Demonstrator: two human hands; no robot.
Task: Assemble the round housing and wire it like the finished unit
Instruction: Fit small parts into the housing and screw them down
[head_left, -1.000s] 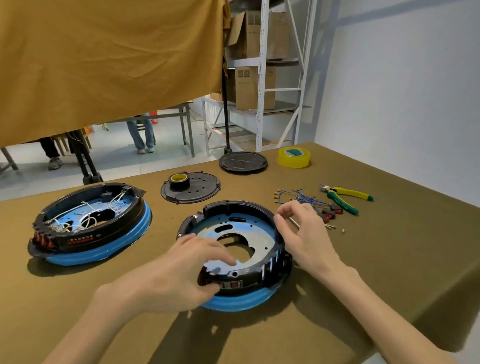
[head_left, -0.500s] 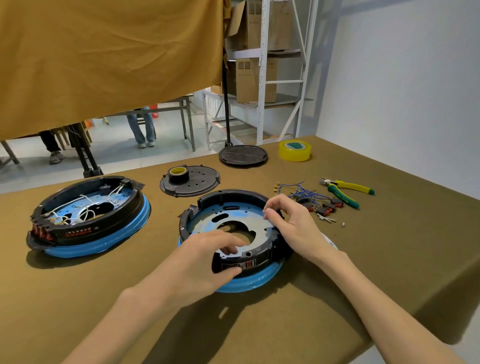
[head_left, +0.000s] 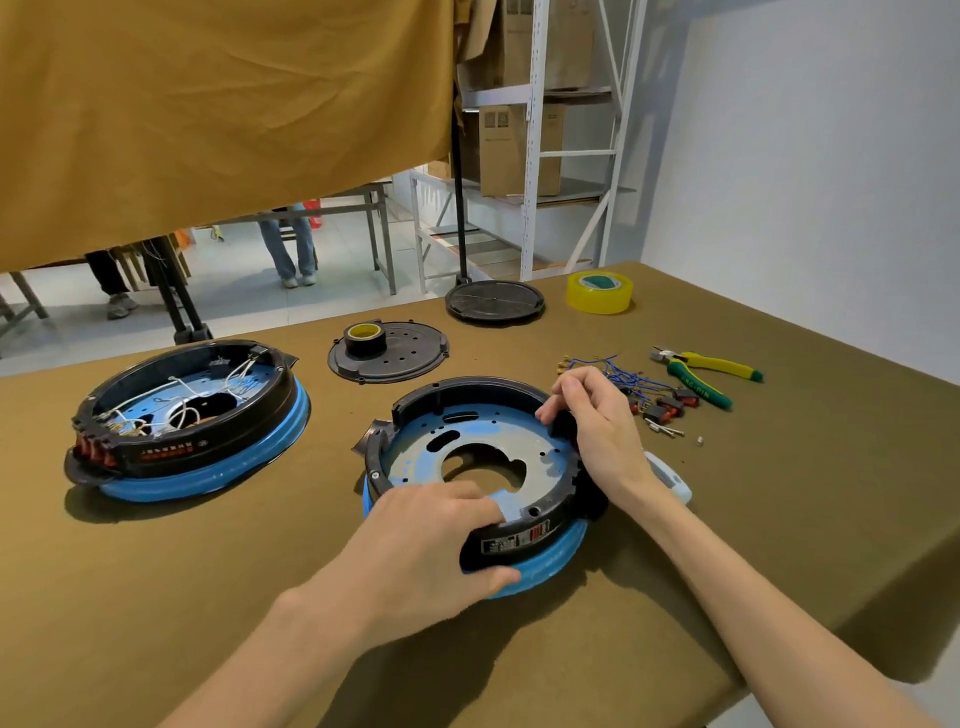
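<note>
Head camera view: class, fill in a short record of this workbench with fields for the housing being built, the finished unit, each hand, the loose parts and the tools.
Housing in work: round housing, black ring on blue base, no wires inside
Finished unit: wired housing to its left, white wires inside
Left hand: grips the near rim
Right hand: fingers curled on the far right rim
Loose parts: blue wires, red and black switches
Tools: pliers, yellow tape roll
Covers: black perforated plate, black round lid

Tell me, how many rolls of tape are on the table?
2. A yellow tape roll lies at the far edge beside the round black lid; a smaller black tape roll stands on the perforated black plate.
</note>
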